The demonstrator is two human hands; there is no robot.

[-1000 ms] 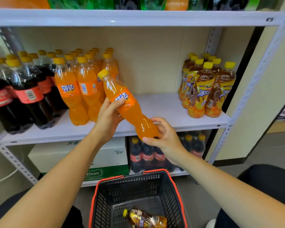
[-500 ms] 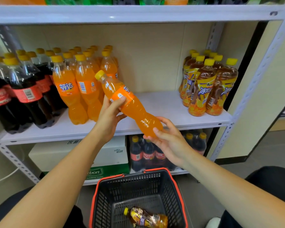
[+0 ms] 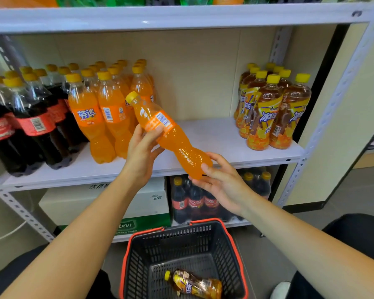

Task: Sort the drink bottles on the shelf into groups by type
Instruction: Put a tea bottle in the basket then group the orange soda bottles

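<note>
I hold an orange soda bottle (image 3: 171,134) tilted in front of the middle shelf (image 3: 214,134), its yellow cap up and to the left. My left hand (image 3: 141,152) grips it around the label. My right hand (image 3: 220,182) lies under the bottle's base with fingers nearly straight, thumb touching the base. Several orange soda bottles (image 3: 99,117) stand in a group on the shelf's left half, with cola bottles (image 3: 30,126) beside them at the far left. Iced tea bottles (image 3: 272,108) stand grouped at the right end.
A black basket with a red rim (image 3: 231,236) sits on the floor below my hands, one iced tea bottle (image 3: 194,285) lying inside. The lower shelf holds white cartons (image 3: 73,203) and more cola bottles (image 3: 194,201). Mixed bottles line the top shelf (image 3: 181,16).
The bottle has turned so its barcode faces me and has moved slightly up and left. My right hand's fingers have loosened from around the base and now lie straighter beneath it.
</note>
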